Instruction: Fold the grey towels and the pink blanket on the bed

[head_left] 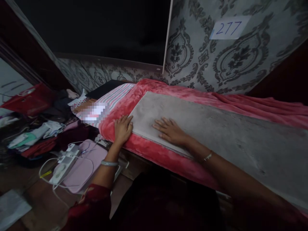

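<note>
A long grey, flat fabric piece, like a mat or folded cloth, lies spread on a red plush blanket. My right hand rests palm down on the grey piece, its fingers spread. At the piece's left end, my left hand lies on the red blanket beside the corner, its fingers stretched out and close together. Neither hand grips anything. Left of the blanket is a striped cloth in pink, white and grey, partly covered by a blurred bright patch.
A large dark television hangs above the back edge. On the left are piled clothes, a red bag, and a white power strip with cables on a pink case. A paper marked 277 is on the wall.
</note>
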Action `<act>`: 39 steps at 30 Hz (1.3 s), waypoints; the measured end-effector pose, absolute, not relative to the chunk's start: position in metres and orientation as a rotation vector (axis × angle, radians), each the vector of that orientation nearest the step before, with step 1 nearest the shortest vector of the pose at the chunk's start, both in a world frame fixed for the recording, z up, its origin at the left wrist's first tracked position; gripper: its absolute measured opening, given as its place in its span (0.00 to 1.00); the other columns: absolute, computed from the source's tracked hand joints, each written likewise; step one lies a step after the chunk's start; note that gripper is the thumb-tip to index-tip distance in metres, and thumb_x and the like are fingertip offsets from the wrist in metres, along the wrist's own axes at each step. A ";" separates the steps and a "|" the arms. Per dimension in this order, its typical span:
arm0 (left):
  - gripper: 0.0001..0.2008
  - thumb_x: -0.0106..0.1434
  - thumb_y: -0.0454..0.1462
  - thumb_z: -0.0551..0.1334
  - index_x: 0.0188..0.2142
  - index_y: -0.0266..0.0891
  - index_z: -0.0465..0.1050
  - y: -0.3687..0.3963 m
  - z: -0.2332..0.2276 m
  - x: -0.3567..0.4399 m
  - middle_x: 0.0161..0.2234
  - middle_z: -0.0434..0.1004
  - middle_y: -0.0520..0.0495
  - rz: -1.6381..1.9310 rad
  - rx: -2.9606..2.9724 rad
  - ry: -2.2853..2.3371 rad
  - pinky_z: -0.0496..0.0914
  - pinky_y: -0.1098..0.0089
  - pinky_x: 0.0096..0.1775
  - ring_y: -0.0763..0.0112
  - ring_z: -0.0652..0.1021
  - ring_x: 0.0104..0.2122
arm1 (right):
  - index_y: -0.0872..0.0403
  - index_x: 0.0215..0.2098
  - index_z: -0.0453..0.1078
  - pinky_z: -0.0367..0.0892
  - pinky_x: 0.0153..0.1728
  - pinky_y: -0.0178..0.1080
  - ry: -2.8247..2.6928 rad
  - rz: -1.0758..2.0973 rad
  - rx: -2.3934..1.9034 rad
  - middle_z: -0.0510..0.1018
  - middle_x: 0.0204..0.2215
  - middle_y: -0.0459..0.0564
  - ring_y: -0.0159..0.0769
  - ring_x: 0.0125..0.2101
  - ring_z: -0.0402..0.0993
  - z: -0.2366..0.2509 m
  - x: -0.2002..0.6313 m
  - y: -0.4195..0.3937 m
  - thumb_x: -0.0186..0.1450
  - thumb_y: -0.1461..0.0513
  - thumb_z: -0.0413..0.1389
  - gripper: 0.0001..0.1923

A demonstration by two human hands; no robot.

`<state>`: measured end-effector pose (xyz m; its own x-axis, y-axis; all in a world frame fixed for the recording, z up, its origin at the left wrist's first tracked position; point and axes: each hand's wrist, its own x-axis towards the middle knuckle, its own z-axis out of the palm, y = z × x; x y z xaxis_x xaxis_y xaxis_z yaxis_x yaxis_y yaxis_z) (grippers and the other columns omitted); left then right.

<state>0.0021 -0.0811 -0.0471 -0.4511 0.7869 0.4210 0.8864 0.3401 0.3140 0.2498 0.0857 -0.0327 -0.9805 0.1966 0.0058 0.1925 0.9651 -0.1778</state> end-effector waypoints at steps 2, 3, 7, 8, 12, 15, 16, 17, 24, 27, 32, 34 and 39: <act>0.22 0.67 0.40 0.52 0.54 0.37 0.77 -0.082 -0.050 -0.004 0.54 0.79 0.39 -0.971 -1.490 -2.386 0.64 0.51 0.60 0.53 0.75 0.55 | 0.42 0.74 0.49 0.38 0.67 0.66 -3.128 0.380 -0.134 0.45 0.74 0.48 0.54 0.72 0.34 -0.030 0.260 0.063 0.76 0.44 0.38 0.32; 0.22 0.66 0.40 0.53 0.52 0.36 0.78 -0.082 -0.051 -0.008 0.51 0.80 0.39 -1.082 -1.455 -2.384 0.65 0.53 0.59 0.55 0.76 0.53 | 0.42 0.73 0.50 0.37 0.67 0.66 -3.137 0.432 -0.063 0.45 0.74 0.47 0.53 0.72 0.33 -0.028 0.264 0.054 0.76 0.44 0.38 0.32; 0.22 0.63 0.42 0.56 0.52 0.36 0.77 -0.079 -0.048 -0.017 0.48 0.81 0.42 -1.427 -1.315 -2.460 0.70 0.59 0.52 0.57 0.78 0.47 | 0.41 0.74 0.48 0.41 0.69 0.59 -3.097 0.662 0.108 0.49 0.73 0.45 0.45 0.73 0.36 -0.019 0.267 0.046 0.76 0.44 0.36 0.31; 0.22 0.63 0.42 0.56 0.52 0.36 0.77 -0.079 -0.046 -0.019 0.47 0.81 0.42 -1.476 -1.303 -2.494 0.71 0.61 0.50 0.58 0.79 0.45 | 0.42 0.75 0.46 0.43 0.70 0.56 -3.058 0.685 0.089 0.50 0.73 0.46 0.42 0.72 0.38 -0.017 0.263 0.055 0.76 0.44 0.35 0.32; 0.23 0.59 0.37 0.57 0.52 0.34 0.77 -0.077 -0.041 -0.023 0.37 0.79 0.47 -1.583 -1.289 -2.585 0.71 0.66 0.40 0.63 0.76 0.35 | 0.51 0.75 0.45 0.43 0.70 0.56 -2.879 0.428 -0.287 0.48 0.73 0.52 0.47 0.72 0.39 -0.011 0.237 0.124 0.75 0.45 0.33 0.36; 0.23 0.55 0.33 0.55 0.50 0.35 0.77 -0.080 -0.040 -0.024 0.31 0.74 0.51 -1.730 -1.318 -2.584 0.68 0.69 0.35 0.68 0.73 0.30 | 0.54 0.74 0.51 0.49 0.67 0.61 -2.830 0.209 -0.632 0.46 0.73 0.57 0.57 0.72 0.39 -0.015 0.215 0.175 0.75 0.45 0.36 0.36; 0.23 0.54 0.32 0.54 0.49 0.36 0.77 -0.082 -0.040 -0.024 0.30 0.72 0.52 -1.772 -1.326 -2.579 0.67 0.70 0.34 0.69 0.72 0.29 | 0.54 0.73 0.52 0.50 0.66 0.63 -2.827 0.176 -0.703 0.47 0.73 0.58 0.59 0.71 0.41 -0.018 0.208 0.184 0.75 0.46 0.37 0.35; 0.23 0.53 0.32 0.54 0.48 0.37 0.78 -0.083 -0.039 -0.025 0.29 0.71 0.52 -1.806 -1.331 -2.577 0.67 0.70 0.33 0.70 0.72 0.28 | 0.52 0.73 0.53 0.51 0.64 0.65 -2.835 0.153 -0.741 0.47 0.73 0.58 0.61 0.71 0.42 -0.021 0.202 0.187 0.75 0.46 0.38 0.34; 0.26 0.50 0.35 0.57 0.50 0.42 0.76 -0.093 -0.033 -0.033 0.26 0.67 0.54 -2.100 -1.415 -2.592 0.67 0.70 0.32 0.69 0.70 0.27 | 0.41 0.72 0.52 0.42 0.67 0.65 -3.069 0.211 0.022 0.49 0.73 0.48 0.52 0.72 0.40 -0.038 0.184 0.090 0.75 0.45 0.41 0.30; 0.27 0.50 0.35 0.56 0.51 0.44 0.76 -0.095 -0.033 -0.034 0.28 0.70 0.53 -2.071 -1.460 -2.620 0.69 0.69 0.34 0.67 0.71 0.29 | 0.40 0.73 0.52 0.39 0.68 0.61 -3.081 0.410 0.256 0.46 0.74 0.46 0.48 0.73 0.35 -0.034 0.186 0.050 0.75 0.45 0.41 0.30; 0.22 0.59 0.43 0.58 0.51 0.40 0.75 -0.096 -0.036 -0.031 0.34 0.74 0.49 -1.876 -1.446 -2.617 0.70 0.66 0.40 0.64 0.74 0.36 | 0.43 0.74 0.47 0.47 0.69 0.54 -2.981 0.712 0.222 0.52 0.72 0.47 0.41 0.72 0.43 -0.022 0.171 0.074 0.77 0.47 0.36 0.31; 0.23 0.60 0.44 0.59 0.53 0.38 0.74 -0.096 -0.038 -0.030 0.31 0.72 0.50 -1.852 -1.485 -2.587 0.69 0.68 0.37 0.66 0.73 0.33 | 0.46 0.75 0.47 0.47 0.69 0.55 -2.880 0.628 -0.007 0.52 0.72 0.50 0.44 0.72 0.43 -0.018 0.157 0.105 0.76 0.47 0.35 0.32; 0.25 0.58 0.37 0.58 0.55 0.39 0.73 -0.096 -0.042 -0.031 0.27 0.67 0.54 -1.896 -1.502 -2.555 0.66 0.70 0.32 0.70 0.70 0.28 | 0.50 0.74 0.50 0.46 0.65 0.68 -2.892 0.232 -0.616 0.46 0.73 0.56 0.60 0.71 0.40 -0.017 0.120 0.137 0.74 0.47 0.41 0.34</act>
